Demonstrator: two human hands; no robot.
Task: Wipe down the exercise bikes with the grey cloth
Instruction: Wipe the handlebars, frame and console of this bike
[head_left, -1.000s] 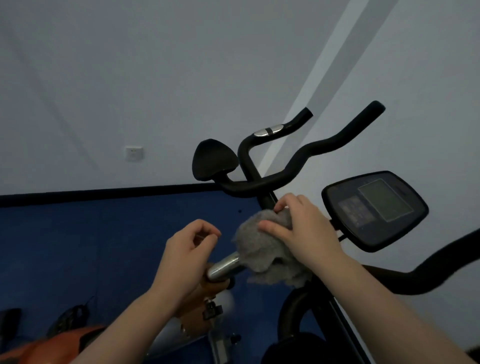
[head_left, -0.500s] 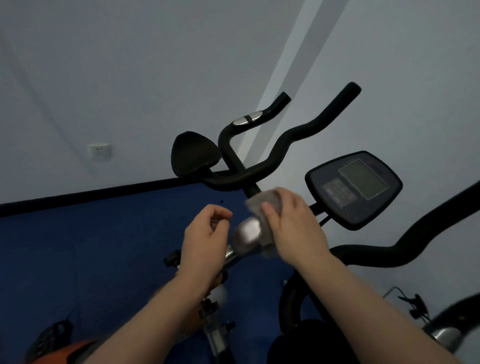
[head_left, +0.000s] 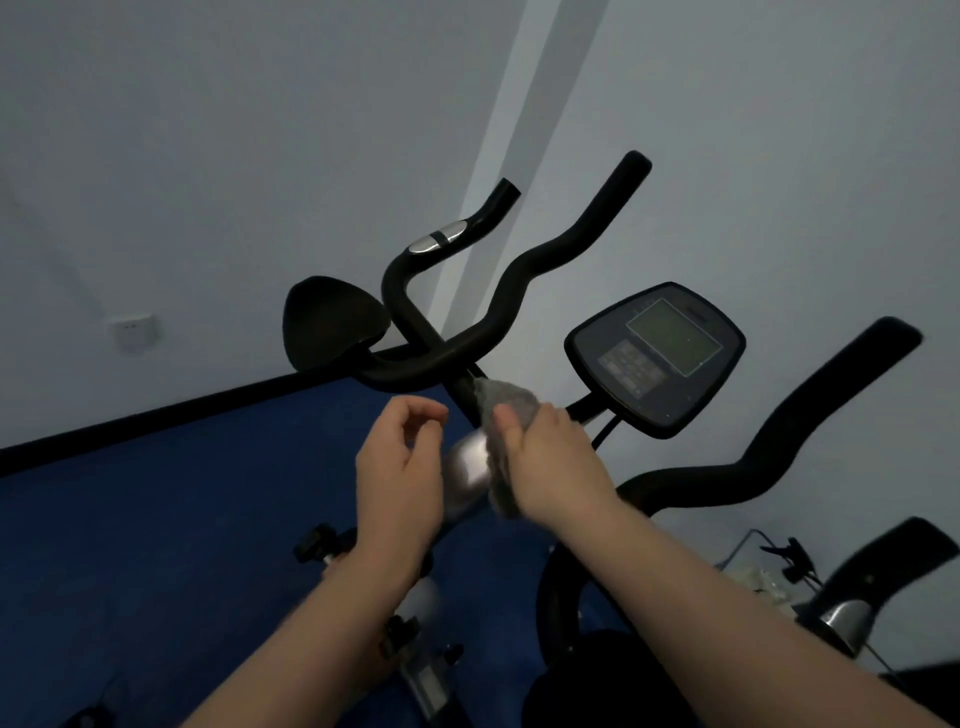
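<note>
A black exercise bike's handlebar rises in the middle of the view on a silver stem. My right hand is shut on the grey cloth, pressing it around the stem just below the handlebar joint. To the left of the stem my left hand hovers with its fingers loosely curled and nothing in it. The cloth is partly hidden under my right palm.
A console with a screen sits right of the stem. A second bike's black handlebar curves across the right side, with cables below it. A black pad juts out left of the handlebar. Blue floor lies below, grey walls behind.
My right hand has slid the cloth along the stem and bunched it tighter around it. My left hand has come off the stem and drifted slightly left. The view has shifted.
</note>
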